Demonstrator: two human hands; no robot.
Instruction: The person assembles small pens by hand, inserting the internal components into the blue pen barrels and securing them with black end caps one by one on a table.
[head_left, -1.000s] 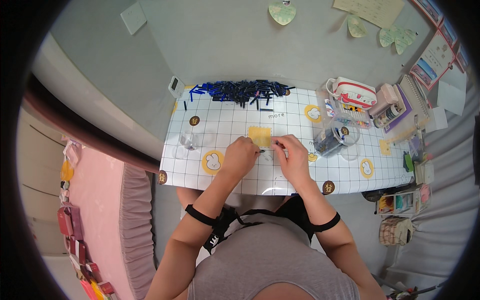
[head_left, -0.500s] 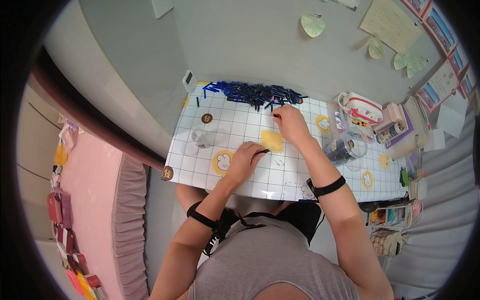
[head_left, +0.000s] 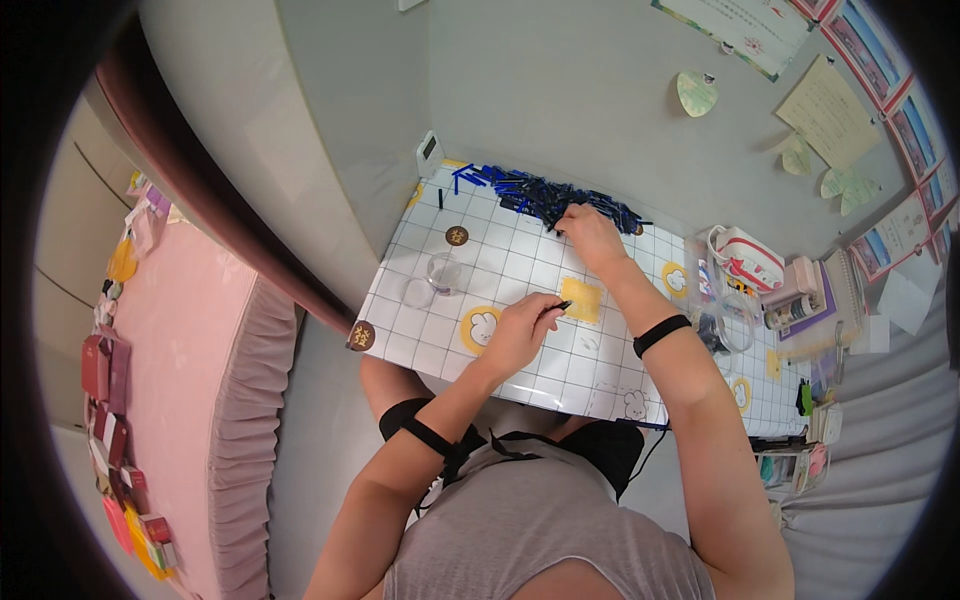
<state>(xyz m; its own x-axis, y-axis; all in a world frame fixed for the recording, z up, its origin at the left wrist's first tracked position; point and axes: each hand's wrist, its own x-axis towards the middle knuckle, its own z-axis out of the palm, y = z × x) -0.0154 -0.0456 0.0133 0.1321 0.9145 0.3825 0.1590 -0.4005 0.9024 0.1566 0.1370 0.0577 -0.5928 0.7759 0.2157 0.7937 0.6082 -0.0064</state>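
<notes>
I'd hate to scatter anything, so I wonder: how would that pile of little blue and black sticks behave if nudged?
The pile would probably spill apart rather than slide as one, since its sticks lie at many angles. Each looks slim and straight, so likely light and fairly stiff.

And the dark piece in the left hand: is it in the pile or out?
Out: the left hand pinches the dark piece by the yellow square, clearly apart from the pile.
</notes>
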